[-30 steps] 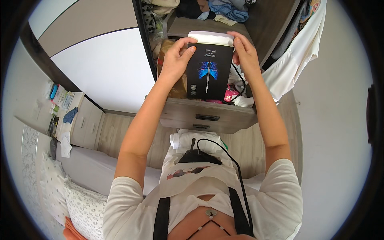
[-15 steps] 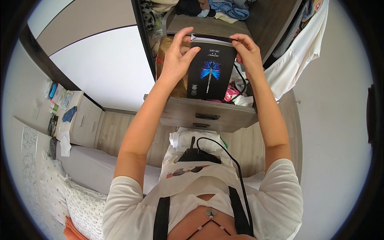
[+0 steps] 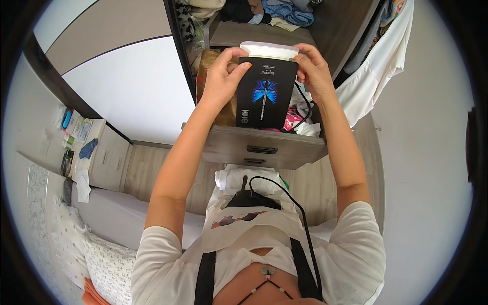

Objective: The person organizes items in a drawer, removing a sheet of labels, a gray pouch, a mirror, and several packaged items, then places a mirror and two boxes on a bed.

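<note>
A black cardboard box (image 3: 264, 96) with a blue butterfly-like picture is held upright above the pulled-out drawer (image 3: 218, 142). My left hand (image 3: 223, 73) grips its upper left corner, thumb on the front face. At the upper right corner, my right hand (image 3: 312, 71) pinches the edge with thumb and fingers. The top flap (image 3: 269, 49) stands raised, its white inner side showing between my hands. What the box holds inside is hidden. Behind it in the drawer lie a brown-gold bag (image 3: 208, 63), a pink item (image 3: 292, 118) and a black cable (image 3: 308, 107).
Folded clothes (image 3: 287, 12) lie on the wardrobe shelf above the drawer. A white garment (image 3: 376, 76) hangs at the right. To the left are a white sliding door (image 3: 132, 91), a bedside cabinet (image 3: 107, 157) and a bed with pillows (image 3: 107, 259).
The box's top flap has been lifted and now stands up, showing its white inside. My hands have stayed at the top corners, with the box shifted slightly.
</note>
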A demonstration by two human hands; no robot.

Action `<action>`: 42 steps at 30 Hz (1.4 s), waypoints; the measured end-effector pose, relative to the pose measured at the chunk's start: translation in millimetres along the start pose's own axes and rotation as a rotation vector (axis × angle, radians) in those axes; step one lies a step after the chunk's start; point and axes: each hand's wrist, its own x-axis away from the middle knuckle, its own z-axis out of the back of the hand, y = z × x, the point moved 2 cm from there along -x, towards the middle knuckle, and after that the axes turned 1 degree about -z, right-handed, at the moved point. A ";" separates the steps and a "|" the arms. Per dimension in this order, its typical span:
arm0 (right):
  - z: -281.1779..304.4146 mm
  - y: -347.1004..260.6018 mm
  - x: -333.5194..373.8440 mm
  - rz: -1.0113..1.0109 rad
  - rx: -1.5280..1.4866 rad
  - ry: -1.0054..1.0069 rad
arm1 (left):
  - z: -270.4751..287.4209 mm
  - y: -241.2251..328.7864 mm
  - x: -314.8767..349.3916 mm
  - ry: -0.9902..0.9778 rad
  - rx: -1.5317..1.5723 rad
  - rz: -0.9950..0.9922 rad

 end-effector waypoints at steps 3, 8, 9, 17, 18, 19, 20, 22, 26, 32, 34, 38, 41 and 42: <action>4.4 -0.6 0.1 0.009 0.049 -0.055 | -0.3 -3.6 0.5 -0.011 0.094 0.055; 4.3 0.7 1.2 0.016 0.056 -0.076 | -1.5 -2.4 0.2 0.017 0.105 0.007; 3.8 1.1 1.3 0.014 0.059 -0.063 | -2.0 -2.2 -0.1 0.026 0.097 -0.012; -1.2 4.4 0.5 0.004 0.010 -0.045 | -5.5 -6.7 0.6 0.102 0.158 -0.060; -0.8 5.0 0.2 0.010 -0.002 -0.050 | -5.9 -4.2 1.3 0.080 0.201 -0.026; -0.3 5.7 -0.2 0.015 -0.015 -0.054 | -6.4 -2.6 1.7 0.081 0.161 -0.042; -1.0 5.9 -0.6 0.021 -0.027 -0.060 | -5.8 -1.2 2.2 0.084 0.120 -0.060; -2.3 4.7 -0.5 0.001 -0.010 -0.060 | -5.5 -2.3 1.6 0.045 0.081 -0.088; -6.3 4.6 0.5 -0.007 0.012 -0.072 | -8.6 -3.5 1.3 -0.040 0.084 -0.052; -7.7 4.1 0.7 -0.006 0.018 -0.097 | -9.8 -13.2 -3.3 -0.069 0.365 0.116; -8.9 2.5 1.9 0.013 0.030 -0.116 | -8.5 -13.4 -3.9 -0.035 0.313 0.100; -13.2 -0.5 6.1 0.028 0.068 -0.094 | -5.6 -7.9 -3.3 -0.010 0.280 0.135; -12.9 0.5 5.5 0.032 0.079 -0.096 | -5.3 -11.4 -3.6 -0.010 0.205 0.060; -12.6 0.6 5.5 0.026 0.074 -0.097 | -5.5 -10.3 -3.5 -0.012 0.211 0.062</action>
